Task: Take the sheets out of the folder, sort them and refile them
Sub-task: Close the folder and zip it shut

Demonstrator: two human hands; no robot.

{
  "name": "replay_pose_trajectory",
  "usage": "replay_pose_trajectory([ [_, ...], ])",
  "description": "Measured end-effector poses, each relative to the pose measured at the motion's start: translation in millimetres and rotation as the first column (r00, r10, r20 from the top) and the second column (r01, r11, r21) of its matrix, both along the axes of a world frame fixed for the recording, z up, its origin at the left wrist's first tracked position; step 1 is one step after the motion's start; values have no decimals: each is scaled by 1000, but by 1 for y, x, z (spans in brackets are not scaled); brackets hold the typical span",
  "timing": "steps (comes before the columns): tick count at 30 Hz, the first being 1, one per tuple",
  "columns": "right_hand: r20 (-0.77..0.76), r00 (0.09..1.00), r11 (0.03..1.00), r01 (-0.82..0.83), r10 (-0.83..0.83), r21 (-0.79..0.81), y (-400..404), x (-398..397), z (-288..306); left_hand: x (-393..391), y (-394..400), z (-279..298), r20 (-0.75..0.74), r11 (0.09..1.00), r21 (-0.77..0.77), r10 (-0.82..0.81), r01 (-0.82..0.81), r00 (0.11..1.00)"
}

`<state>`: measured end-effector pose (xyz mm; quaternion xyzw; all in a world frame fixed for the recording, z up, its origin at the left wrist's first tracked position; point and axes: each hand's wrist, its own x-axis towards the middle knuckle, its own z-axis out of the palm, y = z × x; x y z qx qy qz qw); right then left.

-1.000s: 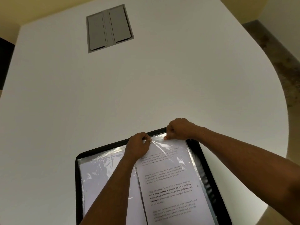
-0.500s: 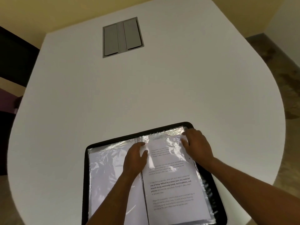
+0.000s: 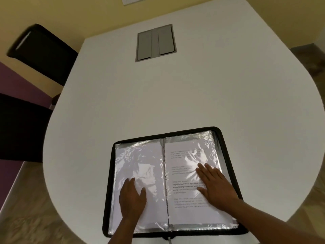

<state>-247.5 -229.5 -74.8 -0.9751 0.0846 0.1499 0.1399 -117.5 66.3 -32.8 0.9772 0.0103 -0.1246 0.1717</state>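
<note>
1. Both hands have been drawn back from the folder's (image 3: 226,155) far edge and laid flat.
2. Left hand (image 3: 131,199) and right hand (image 3: 215,187) are pressed on the sleeves, fingers straight, nothing gripped.
3. The folder is spread open at the white bench's (image 3: 175,94) near edge.
4. A grey hatch (image 3: 155,43) is set in the bench; black chairs (image 3: 44,50) and yellow walls (image 3: 70,13) are seen beyond.

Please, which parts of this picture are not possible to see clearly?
Head view only:
- Printed sheet: text too small and blurred; glare on its plastic sleeve, and the right hand covers part.
- Left page: wrinkled plastic and the left hand hide its content.
- Folder: near edge cut by the frame.
- Black chair: blurred.
</note>
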Motion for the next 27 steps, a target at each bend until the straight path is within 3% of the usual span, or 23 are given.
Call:
replay_pose_trajectory([
  [5, -4, 1000, 998, -21, 20, -61, -5, 8, 7, 5, 35, -1, -113, 962, 67, 271, -265, 956],
  [12, 67, 988, 990, 137, -136, -14, 43, 16, 14, 25, 52, 1, -189, 926, 22, 374, -376, 908],
  [16, 91, 983, 987, 157, -160, 37, 78, 11, 18, 32, 61, 4, -247, 930, -2, 356, -368, 901],
  [21, 183, 974, 986, 114, -135, 119, 127, 13, 25, 45, 83, 1, -294, 919, -193, 280, -344, 914],
  [24, 217, 971, 987, 71, -102, 143, 150, 17, 35, 50, 93, -3, -297, 917, -197, 280, -346, 913],
  [27, 158, 983, 984, 65, -91, 166, 168, 21, 48, 49, 93, 3, -300, 919, -217, 257, -328, 919],
])
